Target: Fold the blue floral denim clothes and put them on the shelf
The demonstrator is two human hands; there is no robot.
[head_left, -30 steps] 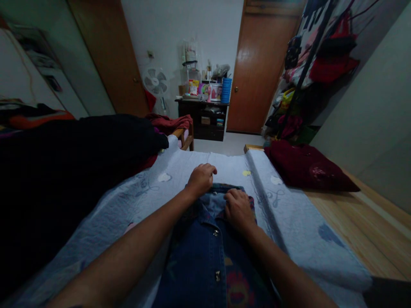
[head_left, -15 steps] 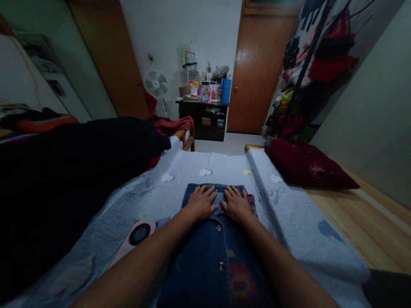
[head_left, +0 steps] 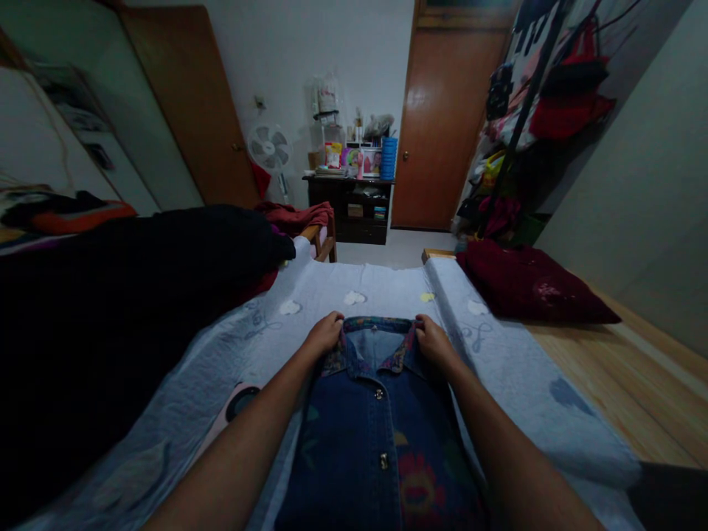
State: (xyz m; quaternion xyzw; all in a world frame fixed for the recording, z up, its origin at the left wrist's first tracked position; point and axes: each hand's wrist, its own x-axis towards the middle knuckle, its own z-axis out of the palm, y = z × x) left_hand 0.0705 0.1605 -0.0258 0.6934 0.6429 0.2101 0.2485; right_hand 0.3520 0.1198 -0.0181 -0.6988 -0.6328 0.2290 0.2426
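Note:
A blue denim shirt with a patterned collar, metal buttons and a red flower print lies front up on the pale bedsheet. Its collar end points away from me. My left hand is closed on the shirt at the left side of the collar. At the collar's right side, my right hand grips the shirt in the same way. The fingertips of both hands are partly hidden behind the cloth. Beside my left forearm lies a pink object with a dark round face, partly covered by the arm.
A large dark cloth is heaped on the left. On the right, a folded maroon garment rests on bare wooden boards. Beyond the bed stand a white fan, a dark cabinet and a wooden door.
My hands, which lay flat with spread fingers on the collar area, have moved apart to its two sides and closed on the cloth. The collar now shows.

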